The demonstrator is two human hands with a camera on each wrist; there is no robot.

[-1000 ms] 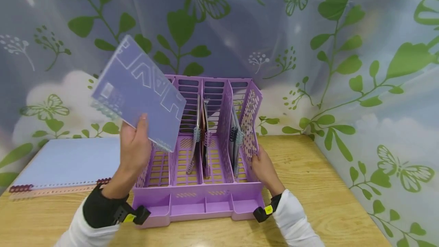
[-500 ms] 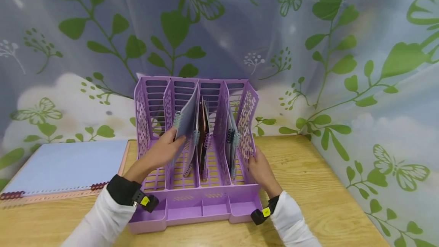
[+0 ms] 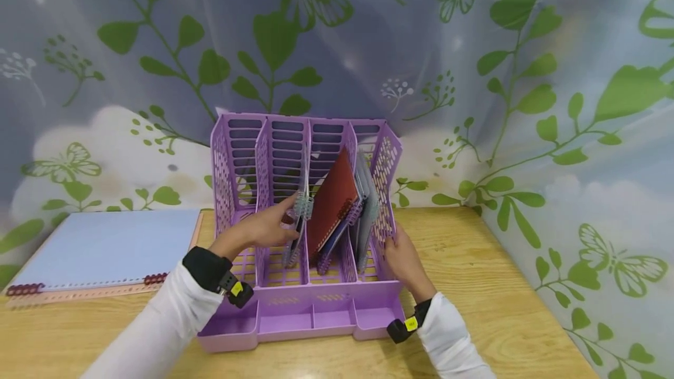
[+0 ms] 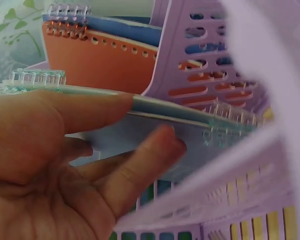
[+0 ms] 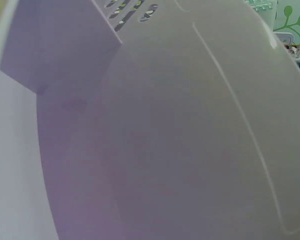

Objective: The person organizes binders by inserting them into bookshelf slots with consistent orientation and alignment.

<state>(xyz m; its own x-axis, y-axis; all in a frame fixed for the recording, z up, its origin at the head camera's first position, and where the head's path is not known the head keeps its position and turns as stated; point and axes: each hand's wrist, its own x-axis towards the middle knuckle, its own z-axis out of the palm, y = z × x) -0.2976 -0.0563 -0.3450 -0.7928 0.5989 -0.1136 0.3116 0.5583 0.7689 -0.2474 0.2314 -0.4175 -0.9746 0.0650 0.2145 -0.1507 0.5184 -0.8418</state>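
Note:
A purple desk organizer (image 3: 302, 292) with upright compartments stands on the table. My left hand (image 3: 270, 224) is in its second compartment from the left. There its thumb and fingers touch the spiral-bound edge of a bluish notebook (image 4: 155, 109); the fingers are spread, with a gap between thumb and fingers. Part of that notebook is hidden by the hand. My right hand (image 3: 402, 259) grips the front edge of the organizer's right side wall. The right wrist view shows mostly blurred purple plastic (image 5: 155, 140), and no fingers.
A red notebook (image 3: 332, 197) leans right in the third compartment, beside a blue one (image 3: 333, 244). Greyish notebooks (image 3: 367, 215) stand in the rightmost compartment. Large light-blue ring-bound sheets (image 3: 113, 244) lie on the table (image 3: 474, 285) at left. A patterned curtain (image 3: 421, 40) hangs behind.
My left hand has brought the blue notebook from the upper left down into the second compartment. The red notebook has tipped rightward. My right hand stays on the side wall.

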